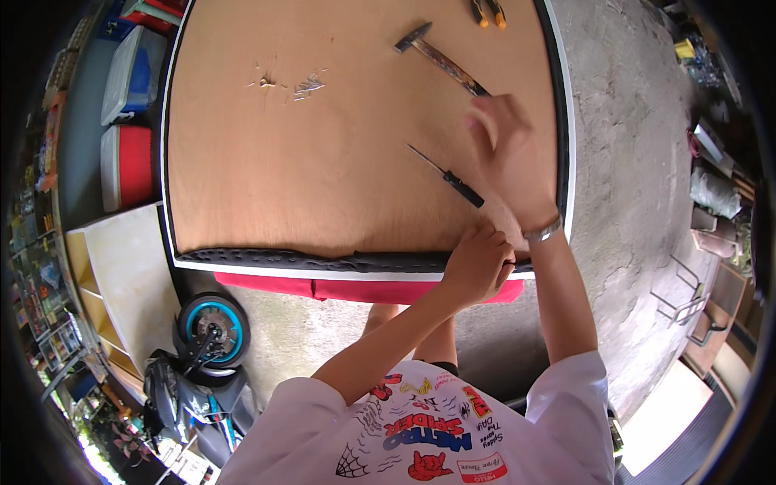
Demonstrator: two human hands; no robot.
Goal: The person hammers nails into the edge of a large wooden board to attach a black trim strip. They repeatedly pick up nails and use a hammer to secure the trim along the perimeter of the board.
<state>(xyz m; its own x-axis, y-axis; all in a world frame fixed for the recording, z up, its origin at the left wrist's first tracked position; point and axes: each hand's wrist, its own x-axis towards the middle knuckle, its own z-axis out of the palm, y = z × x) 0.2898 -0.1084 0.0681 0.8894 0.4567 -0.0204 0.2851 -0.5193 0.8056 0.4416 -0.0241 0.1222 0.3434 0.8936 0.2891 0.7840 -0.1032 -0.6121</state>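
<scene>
A large wooden board (339,162) with a white rim lies in front of me. Black fabric (315,260) is folded along its near edge in a strip, with small fastenings in it. My left hand (482,263) is closed on this fabric near the near right corner, fingers pressing it down. My right hand (509,153) is raised over the right part of the board, by the handle end of a hammer (444,65). Its fingers are smeared by motion, so whether they grip the handle is unclear. A black-handled screwdriver (462,187) lies between my hands.
Loose nails (309,85) lie in a small pile on the board, and orange-handled pliers (489,14) at its far edge. Red fabric (388,288) hangs below the near edge. Coolers (129,166), a cabinet (121,267) and a motorbike wheel (212,330) stand at left.
</scene>
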